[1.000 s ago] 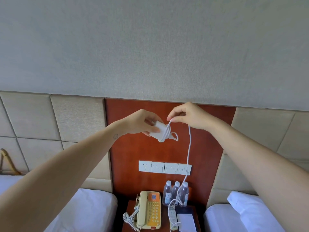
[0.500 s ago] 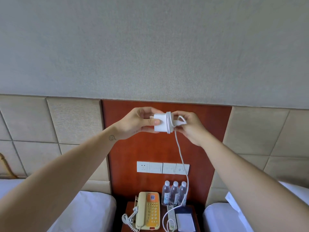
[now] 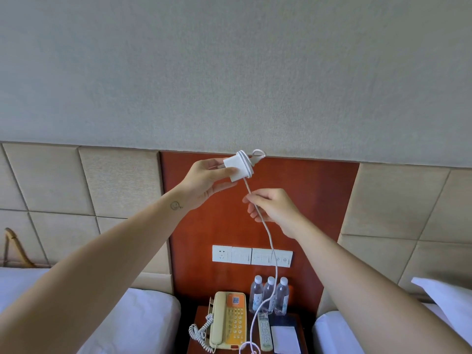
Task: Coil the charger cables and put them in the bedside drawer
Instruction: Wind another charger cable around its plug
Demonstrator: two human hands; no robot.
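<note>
Head view: nearest, on the nightstand [image 3: 200, 310], the cable [image 3: 272, 246] ends in a loose curl beside a phone [image 3: 229, 320] whose orange label is too small to read, a remote [image 3: 264, 333] and three bottles [image 3: 268, 293]. Farther up, the right hand [image 3: 273, 208] pinches the cable between thumb and fingertips. Above and to the left, the left hand [image 3: 204, 185], with a smiley tattoo at the wrist, grips the white charger plug [image 3: 236, 168], which has cable turns wound round it.

Up before the top edge of the red-brown wooden wall panel [image 3: 306, 195], the left hand [image 3: 204, 181] holds the white plastic charger block [image 3: 236, 168]. The right hand [image 3: 273, 210] is lower and to the right, and the thin white cable [image 3: 270, 241] runs through it down to the dark wooden nightstand [image 3: 197, 318]. There the beige push-button telephone [image 3: 228, 320] lies left, the white remote control [image 3: 264, 333] is right of it, and three clear water bottles [image 3: 269, 293] stand behind.
</note>
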